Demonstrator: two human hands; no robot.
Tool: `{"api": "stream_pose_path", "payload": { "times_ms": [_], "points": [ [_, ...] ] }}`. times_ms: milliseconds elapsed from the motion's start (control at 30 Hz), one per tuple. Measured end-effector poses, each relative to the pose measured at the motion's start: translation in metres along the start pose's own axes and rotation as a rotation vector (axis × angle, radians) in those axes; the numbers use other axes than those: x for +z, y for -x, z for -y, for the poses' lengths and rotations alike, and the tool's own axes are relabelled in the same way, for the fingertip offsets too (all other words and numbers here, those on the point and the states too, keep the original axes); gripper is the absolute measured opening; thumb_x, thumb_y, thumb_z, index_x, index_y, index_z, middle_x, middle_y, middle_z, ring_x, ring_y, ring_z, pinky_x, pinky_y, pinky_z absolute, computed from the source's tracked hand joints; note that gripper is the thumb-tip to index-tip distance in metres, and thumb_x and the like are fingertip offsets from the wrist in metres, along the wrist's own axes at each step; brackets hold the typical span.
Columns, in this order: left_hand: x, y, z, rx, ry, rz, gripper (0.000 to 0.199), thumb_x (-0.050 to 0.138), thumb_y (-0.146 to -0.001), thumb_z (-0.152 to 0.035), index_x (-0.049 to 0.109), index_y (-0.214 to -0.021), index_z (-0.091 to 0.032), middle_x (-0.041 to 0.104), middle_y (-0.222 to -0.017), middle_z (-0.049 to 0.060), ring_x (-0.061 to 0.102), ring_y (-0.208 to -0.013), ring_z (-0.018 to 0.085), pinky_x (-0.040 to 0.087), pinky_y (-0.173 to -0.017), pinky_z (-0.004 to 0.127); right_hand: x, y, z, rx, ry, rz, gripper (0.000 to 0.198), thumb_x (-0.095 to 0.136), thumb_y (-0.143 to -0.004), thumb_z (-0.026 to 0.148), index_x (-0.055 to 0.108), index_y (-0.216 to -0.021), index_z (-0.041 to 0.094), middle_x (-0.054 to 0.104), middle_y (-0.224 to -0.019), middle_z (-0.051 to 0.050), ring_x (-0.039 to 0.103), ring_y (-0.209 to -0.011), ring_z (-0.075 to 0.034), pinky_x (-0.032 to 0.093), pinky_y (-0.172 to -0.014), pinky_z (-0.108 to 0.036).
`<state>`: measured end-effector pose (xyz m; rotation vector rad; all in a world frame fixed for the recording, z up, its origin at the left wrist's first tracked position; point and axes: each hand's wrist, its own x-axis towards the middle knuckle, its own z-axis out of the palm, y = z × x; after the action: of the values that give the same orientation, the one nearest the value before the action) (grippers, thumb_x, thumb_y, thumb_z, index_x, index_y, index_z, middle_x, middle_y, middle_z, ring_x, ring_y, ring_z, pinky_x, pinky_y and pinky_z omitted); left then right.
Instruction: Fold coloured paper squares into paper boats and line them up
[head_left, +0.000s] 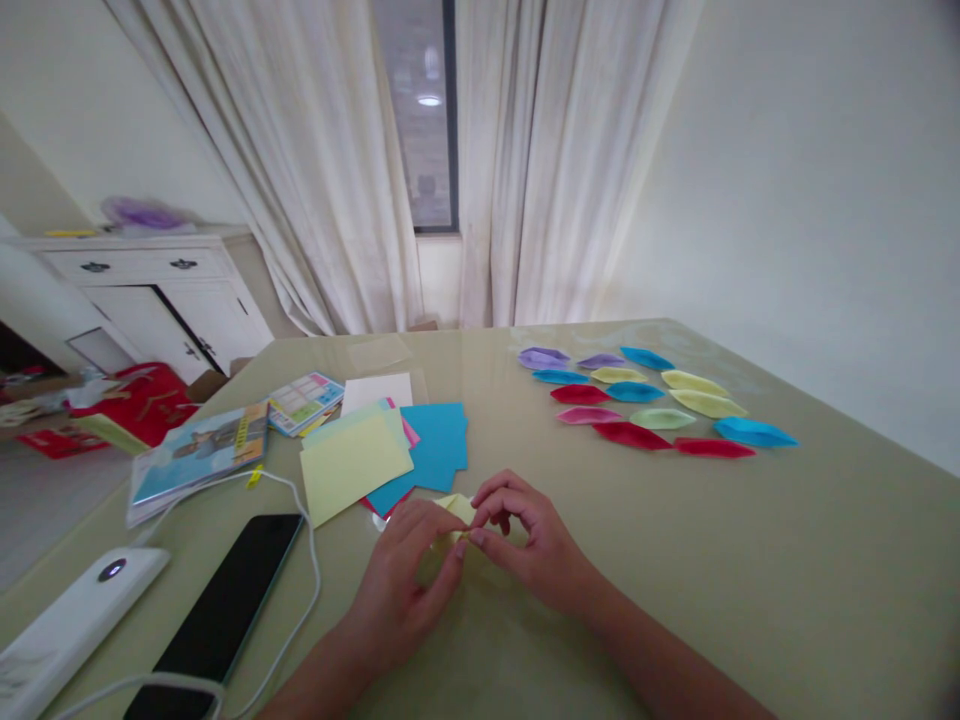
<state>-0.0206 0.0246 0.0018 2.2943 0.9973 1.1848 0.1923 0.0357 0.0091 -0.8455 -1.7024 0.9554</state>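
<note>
Both hands meet over the near middle of the table, pinching a small pale yellow piece of folded paper [455, 508]. My left hand [411, 572] has its thumb and fingertips closed on the paper's near side. From the right, my right hand [529, 540] grips the same paper between thumb and fingertips. Much of the paper is hidden behind the fingers. Just beyond my left hand lies a loose stack of coloured paper, with a yellow sheet [356, 463] on top and blue sheets [439, 440] fanned out beside it.
Several folded paper boat-like shapes, among them a red one [714, 448] and a blue one [755, 432], lie at the table's far right. At left are a black phone [225, 600], a white power bank [82, 625], a white cable [315, 560] and books [202, 450].
</note>
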Motion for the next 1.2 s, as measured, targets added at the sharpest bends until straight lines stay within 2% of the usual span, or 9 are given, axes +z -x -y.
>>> {"api": "stream_pose_path", "payload": {
  "times_ms": [133, 333, 467, 533, 600, 700, 867, 1000, 1200],
  "points": [
    [0.003, 0.000, 0.003, 0.058, -0.085, 0.042, 0.013, 0.051, -0.105, -0.013, 0.058, -0.109, -0.023, 0.067, -0.097, 0.004, 0.061, -0.093, 0.022, 0.045, -0.085, 0.036, 0.005, 0.002, 0.002, -0.032, 0.005, -0.003, 0.002, 0.077, -0.091, 0.022, 0.076, -0.091, 0.021, 0.068, -0.104, -0.006, 0.058, -0.077, -0.014, 0.050, -0.070, -0.027],
    [0.009, 0.003, 0.006, 0.064, -0.114, 0.060, 0.017, 0.041, -0.105, -0.010, 0.052, -0.101, -0.022, 0.061, -0.091, 0.004, 0.056, -0.087, 0.023, 0.043, -0.080, 0.037, 0.014, 0.006, 0.001, -0.032, 0.002, -0.008, 0.001, 0.076, -0.091, 0.020, 0.076, -0.090, 0.021, 0.068, -0.100, -0.005, 0.060, -0.079, -0.015, 0.049, -0.068, -0.026],
    [0.001, 0.001, 0.001, 0.049, -0.035, 0.074, 0.017, 0.047, -0.105, -0.016, 0.054, -0.118, -0.024, 0.065, -0.106, 0.006, 0.059, -0.102, 0.026, 0.045, -0.092, 0.040, 0.013, 0.006, 0.000, -0.053, -0.003, -0.031, 0.003, 0.075, -0.091, 0.018, 0.076, -0.092, 0.021, 0.069, -0.102, -0.006, 0.060, -0.080, -0.016, 0.049, -0.069, -0.027],
    [-0.004, 0.000, 0.000, 0.017, 0.023, 0.060, 0.021, 0.047, -0.106, -0.019, 0.055, -0.125, -0.025, 0.066, -0.115, 0.008, 0.059, -0.112, 0.027, 0.044, -0.100, 0.041, 0.011, 0.005, 0.001, -0.059, 0.004, -0.055, 0.003, 0.075, -0.092, 0.019, 0.076, -0.093, 0.021, 0.069, -0.103, -0.006, 0.059, -0.078, -0.015, 0.049, -0.069, -0.027],
    [-0.007, 0.000, 0.000, -0.015, 0.066, 0.036, 0.020, 0.046, -0.108, -0.019, 0.058, -0.123, -0.027, 0.067, -0.114, 0.006, 0.060, -0.112, 0.026, 0.043, -0.102, 0.041, 0.008, 0.004, 0.001, -0.059, 0.005, -0.068, 0.002, 0.075, -0.093, 0.020, 0.076, -0.092, 0.021, 0.068, -0.102, -0.006, 0.058, -0.077, -0.015, 0.049, -0.068, -0.027],
    [-0.004, 0.001, 0.004, -0.056, 0.123, 0.020, 0.015, 0.052, -0.108, -0.022, 0.062, -0.117, -0.028, 0.068, -0.107, 0.003, 0.061, -0.106, 0.023, 0.044, -0.098, 0.037, 0.005, 0.003, 0.001, -0.055, -0.024, -0.051, 0.003, 0.076, -0.095, 0.023, 0.077, -0.093, 0.021, 0.068, -0.102, -0.006, 0.060, -0.078, -0.015, 0.051, -0.069, -0.027],
    [0.000, 0.005, 0.007, -0.198, 0.261, 0.050, 0.013, 0.059, -0.107, -0.032, 0.065, -0.118, -0.029, 0.069, -0.109, 0.003, 0.064, -0.103, 0.021, 0.048, -0.089, 0.032, 0.003, 0.003, 0.001, -0.042, -0.078, -0.037, 0.008, 0.077, -0.097, 0.029, 0.078, -0.093, 0.021, 0.067, -0.103, -0.006, 0.061, -0.078, -0.015, 0.051, -0.071, -0.028],
    [-0.003, 0.003, 0.006, -0.324, 0.328, 0.068, 0.018, 0.062, -0.105, -0.043, 0.068, -0.106, -0.026, 0.070, -0.101, 0.002, 0.065, -0.095, 0.022, 0.047, -0.082, 0.032, 0.002, 0.002, 0.001, -0.037, -0.097, -0.037, 0.012, 0.077, -0.097, 0.033, 0.078, -0.094, 0.022, 0.066, -0.103, -0.006, 0.060, -0.079, -0.015, 0.049, -0.071, -0.028],
    [-0.002, -0.001, 0.003, -0.360, 0.345, 0.072, 0.025, 0.062, -0.103, -0.048, 0.069, -0.097, -0.024, 0.069, -0.092, 0.001, 0.062, -0.087, 0.021, 0.045, -0.080, 0.032, -0.002, 0.002, 0.002, -0.019, -0.105, 0.021, 0.014, 0.076, -0.098, 0.035, 0.078, -0.095, 0.022, 0.065, -0.107, -0.006, 0.060, -0.082, -0.016, 0.049, -0.074, -0.029]
  ]
}}
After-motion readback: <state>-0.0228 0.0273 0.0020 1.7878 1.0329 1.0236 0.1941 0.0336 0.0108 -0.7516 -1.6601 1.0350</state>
